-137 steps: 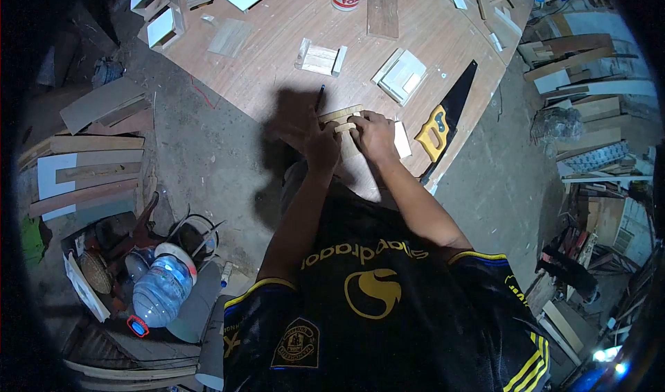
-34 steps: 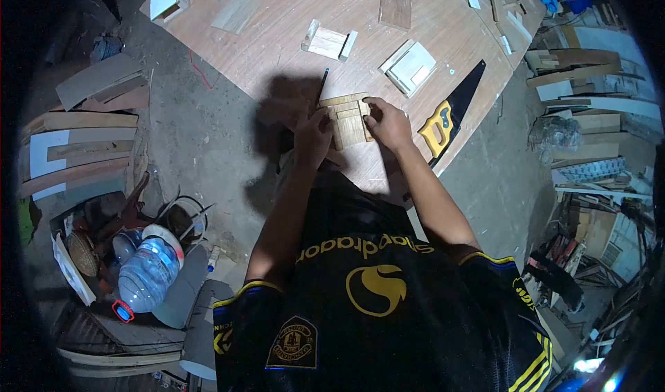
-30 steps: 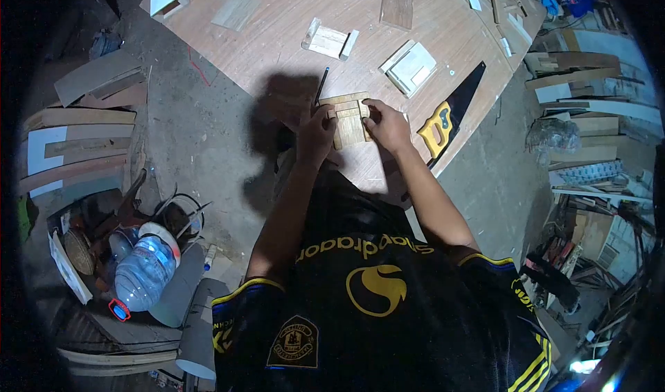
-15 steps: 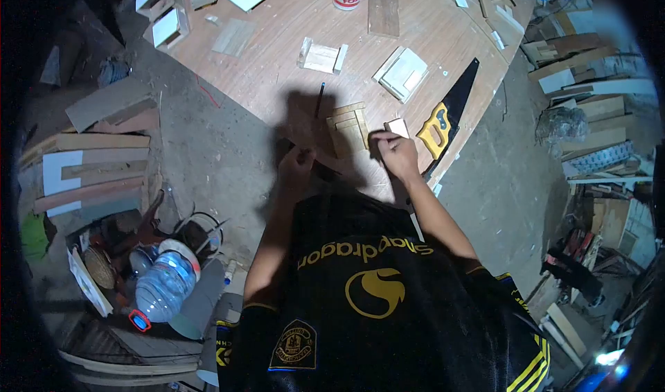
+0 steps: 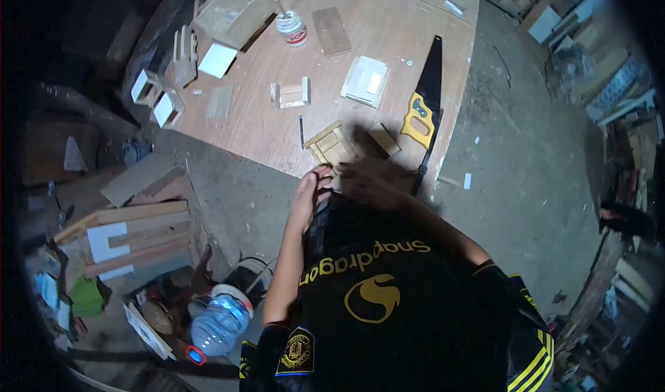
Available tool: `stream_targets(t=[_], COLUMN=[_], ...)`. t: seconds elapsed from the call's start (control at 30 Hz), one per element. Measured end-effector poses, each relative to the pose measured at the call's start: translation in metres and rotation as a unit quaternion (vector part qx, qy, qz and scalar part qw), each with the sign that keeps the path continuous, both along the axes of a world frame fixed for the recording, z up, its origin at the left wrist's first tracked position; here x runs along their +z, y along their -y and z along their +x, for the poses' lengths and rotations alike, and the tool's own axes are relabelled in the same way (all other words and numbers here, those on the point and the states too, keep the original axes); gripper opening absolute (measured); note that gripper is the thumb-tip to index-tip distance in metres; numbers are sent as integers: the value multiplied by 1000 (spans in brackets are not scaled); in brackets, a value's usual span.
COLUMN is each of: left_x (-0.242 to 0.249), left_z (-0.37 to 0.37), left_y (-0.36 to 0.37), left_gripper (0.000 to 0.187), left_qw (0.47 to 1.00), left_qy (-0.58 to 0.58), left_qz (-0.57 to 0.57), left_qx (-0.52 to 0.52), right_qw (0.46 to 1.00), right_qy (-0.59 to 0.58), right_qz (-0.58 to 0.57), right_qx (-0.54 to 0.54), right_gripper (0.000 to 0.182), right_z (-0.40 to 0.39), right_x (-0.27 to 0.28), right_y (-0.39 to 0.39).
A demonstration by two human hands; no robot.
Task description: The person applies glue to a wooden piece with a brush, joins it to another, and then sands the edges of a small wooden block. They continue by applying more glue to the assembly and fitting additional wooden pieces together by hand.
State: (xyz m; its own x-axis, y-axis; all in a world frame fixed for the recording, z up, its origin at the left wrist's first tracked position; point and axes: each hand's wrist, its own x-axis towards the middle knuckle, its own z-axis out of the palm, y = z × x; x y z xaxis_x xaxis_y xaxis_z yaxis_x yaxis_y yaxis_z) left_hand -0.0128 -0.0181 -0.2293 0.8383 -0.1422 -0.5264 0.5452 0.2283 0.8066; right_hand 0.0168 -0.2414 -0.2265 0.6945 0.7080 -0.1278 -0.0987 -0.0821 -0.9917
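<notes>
Wooden panel (image 5: 334,148), small and framed, lying on the near part of the table (image 5: 263,135), left of the yellow-handled saw (image 5: 429,90). I judge it light, stiff and dry, its joints perhaps fragile; I'd pinch its left and right sides. The left hand (image 5: 307,194) is half curled by its near end (holding anything? I cannot tell); the right hand (image 5: 374,181), shadowed, hides its grip.
</notes>
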Motion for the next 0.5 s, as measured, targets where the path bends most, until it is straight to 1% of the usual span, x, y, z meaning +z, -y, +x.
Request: stream_targets(t=[0.03,0.07,0.1,0.13,0.17,0.2,0.27,0.3,0.33,0.37,0.4,0.43,0.47,0.5], left_x=[17,26,33,42,52,59,59,96,101,107,113,113,110,114], left_z=[2,0,-3,-4,-3,-5,-8,-7,-8,-12,-17,-20,-22,-22], left_y=[7,13,17,19,18,25,12,30,28,28,27,22,14,10], left_gripper=[60,60,68,76,78,84,81,71,62,60,58,58,57,56], left_qw=[996,997,992,985,987,988,986,947,951,959,966,967,974,978], left_qy=[-25,-25,-10,4,99,81,-47,-89,-15,-28,-40,-40,-23,-7], left_qz=[-81,-74,-124,-174,-90,-119,-153,-271,-293,-261,-228,-224,-218,-211], left_qx=[39,24,14,5,-86,-47,49,149,95,105,115,113,57,2], right_qw=[1000,997,989,993,993,983,984,984,984,974,947,949,949,939], right_qy=[0,73,146,86,-3,-92,-3,153,152,94,36,39,40,75], right_qz=[7,1,-7,78,107,136,152,7,11,-8,-27,-30,-27,-25], right_qx=[-15,6,27,28,56,87,94,92,88,204,319,313,311,335], right_gripper=[48,63,82,96,97,98,86,70,70,74,78,78,78,81], right_z=[-4,-8,-11,-13,-20,-21,-19,-27,-25,-23,-21,-20,-20,-20], right_x=[9,17,27,40,37,46,63,54,65,76,91,105,107,108], right_y=[-6,-15,-26,-44,-54,-61,-65,-66,-66,-66,-65,-64,-65,-67])
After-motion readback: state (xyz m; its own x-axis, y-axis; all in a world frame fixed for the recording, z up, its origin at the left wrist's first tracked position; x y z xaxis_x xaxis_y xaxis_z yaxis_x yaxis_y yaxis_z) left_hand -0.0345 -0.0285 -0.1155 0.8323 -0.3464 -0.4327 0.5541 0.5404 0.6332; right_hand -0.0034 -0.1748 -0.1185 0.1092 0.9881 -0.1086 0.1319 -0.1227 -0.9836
